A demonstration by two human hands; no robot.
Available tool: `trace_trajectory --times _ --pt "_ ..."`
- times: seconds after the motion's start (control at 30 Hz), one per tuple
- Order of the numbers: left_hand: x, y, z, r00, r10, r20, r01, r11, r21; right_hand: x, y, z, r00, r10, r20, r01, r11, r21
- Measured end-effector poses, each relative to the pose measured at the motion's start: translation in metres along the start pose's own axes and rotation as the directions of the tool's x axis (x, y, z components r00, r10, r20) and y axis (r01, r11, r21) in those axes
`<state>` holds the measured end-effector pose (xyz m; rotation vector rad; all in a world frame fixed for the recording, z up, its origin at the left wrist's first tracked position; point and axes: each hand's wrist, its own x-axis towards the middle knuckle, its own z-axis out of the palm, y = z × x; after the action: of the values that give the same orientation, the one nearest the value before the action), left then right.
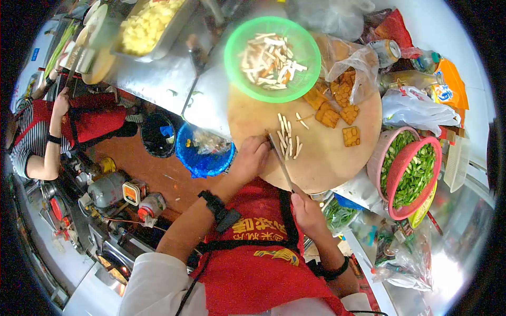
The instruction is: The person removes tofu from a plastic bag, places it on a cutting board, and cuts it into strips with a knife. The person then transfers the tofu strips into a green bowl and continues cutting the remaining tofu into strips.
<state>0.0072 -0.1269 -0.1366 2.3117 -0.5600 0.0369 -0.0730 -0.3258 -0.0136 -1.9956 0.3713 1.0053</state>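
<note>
My right hand [308,213] grips the handle of a kitchen knife [282,164], its blade over the near left part of a round wooden cutting board [337,163]. Beside the blade, my left hand [253,156] has its fingers curled down on the board; what lies under them is mostly hidden. Pale cut strips [285,137] lie just right of the blade. Browned, scored pieces of what looks like dried tofu [327,115] lie farther back, some by a clear plastic bag [358,66]. A green plastic basket [232,63] with more strips overlaps the board's far edge.
At right stand pink baskets [391,197] of sliced green vegetables, a white bag [414,110] and a can [387,51]. A metal tray [158,50] of yellow chunks is at far left. Below are a blue-lined bin [203,167] and another person in a red apron [95,124].
</note>
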Motion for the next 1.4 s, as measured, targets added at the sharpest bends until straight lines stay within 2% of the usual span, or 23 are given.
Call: trace_trajectory --times 0.13,0.23,0.33,0.37,0.4,0.47,0.5,0.53,0.6,0.73,0.8,0.87,0.93,0.97,1.0,1.03,1.07,1.13,1.2,1.27,1.33,1.37,1.4 --pt "0.003 0.003 -0.005 0.999 0.035 0.024 -0.035 0.999 0.021 0.026 -0.019 -0.001 0.999 0.047 0.026 -0.046 0.998 -0.040" --pt "0.003 0.001 -0.005 0.999 0.031 0.007 -0.031 1.000 -0.003 0.024 -0.010 -0.015 0.998 0.027 0.049 -0.033 0.990 0.135" --pt "0.002 0.004 -0.025 0.993 -0.044 -0.111 0.052 0.996 0.074 0.005 0.004 -0.027 0.871 -0.398 -0.289 0.386 0.917 -0.099" --pt "0.006 0.003 -0.039 0.986 -0.152 -0.063 0.155 0.987 0.043 -0.005 0.001 -0.036 0.925 -0.294 -0.241 0.244 0.945 -0.216" --pt "0.016 0.016 -0.046 0.991 -0.127 -0.044 0.129 0.991 0.036 -0.009 0.004 -0.041 0.922 -0.278 -0.268 0.229 0.952 -0.201" --pt "0.036 0.047 -0.061 0.998 0.029 -0.051 -0.032 0.997 -0.069 -0.016 0.008 -0.048 0.866 -0.443 -0.233 0.299 0.831 -0.469" --pt "0.047 0.064 -0.061 0.980 -0.003 0.201 0.006 1.000 -0.016 -0.014 0.012 -0.047 0.857 -0.466 -0.218 0.290 0.787 -0.544" --pt "0.053 0.072 -0.052 0.978 0.021 0.206 -0.018 1.000 -0.018 -0.014 0.015 -0.046 0.852 -0.465 -0.242 0.280 0.794 -0.540" --pt "0.062 0.072 -0.028 0.911 0.214 0.351 -0.283 0.946 0.157 -0.014 0.021 -0.045 0.825 -0.535 -0.181 0.321 0.708 -0.629" --pt "0.081 0.031 0.009 0.883 0.199 0.424 -0.307 0.930 0.203 -0.023 0.043 -0.042 0.846 -0.496 -0.196 0.273 0.718 -0.641" --pt "0.091 0.019 0.016 0.891 0.198 0.409 -0.326 0.906 0.271 -0.035 0.057 -0.046 0.840 -0.518 -0.157 0.336 0.726 -0.600" --pt "0.099 0.020 0.019 0.873 0.228 0.431 -0.376 0.878 0.296 -0.057 0.059 -0.055 0.891 -0.431 -0.142 0.279 0.767 -0.578" --pt "0.102 0.021 0.024 0.873 0.208 0.441 -0.364 0.880 0.306 -0.074 0.077 -0.058 0.951 -0.277 -0.137 0.202 0.892 -0.404" --pt "0.101 0.021 0.025 0.867 0.213 0.450 -0.371 0.879 0.299 -0.077 0.094 -0.055 0.942 -0.277 -0.189 0.224 0.940 -0.259" --pt "0.099 0.020 0.025 0.845 0.245 0.475 -0.392 0.888 0.240 -0.077 0.105 -0.054 0.944 -0.270 -0.192 0.219 0.943 -0.250" --pt "0.096 0.018 0.024 0.822 0.276 0.497 -0.409 0.895 0.179 -0.076 0.114 -0.052 0.971 -0.137 -0.196 0.149 0.988 0.047" --pt "0.093 0.015 0.024 0.819 0.277 0.503 -0.411 0.894 0.177 -0.073 0.124 -0.051 0.987 -0.009 -0.161 0.064 0.939 0.338" --pt "0.087 0.010 0.022 0.690 0.330 0.644 -0.494 0.865 0.087 -0.054 0.147 -0.048 0.990 0.078 -0.114 -0.033 0.936 0.351" --pt "0.083 0.011 0.007 0.687 0.376 0.621 -0.524 0.849 0.066 -0.033 0.159 -0.049 0.986 0.159 -0.052 -0.091 0.768 0.633" --pt "0.077 0.014 -0.005 0.688 0.419 0.593 -0.552 0.832 0.053 -0.015 0.155 -0.052 0.988 0.152 -0.008 -0.101 0.698 0.709" --pt "0.062 0.016 -0.012 0.945 0.175 0.277 -0.202 0.977 0.069 0.007 0.158 -0.048 0.997 0.032 0.069 -0.073 0.659 0.749" --pt "0.050 0.017 -0.010 0.947 0.169 0.274 -0.196 0.978 0.073 0.019 0.164 -0.044 0.996 0.010 0.093 -0.074 0.694 0.716" --pt "0.035 0.020 -0.001 0.988 0.013 0.155 -0.017 1.000 0.025 0.023 0.159 -0.044 0.995 0.006 0.098 -0.075 0.699 0.711"
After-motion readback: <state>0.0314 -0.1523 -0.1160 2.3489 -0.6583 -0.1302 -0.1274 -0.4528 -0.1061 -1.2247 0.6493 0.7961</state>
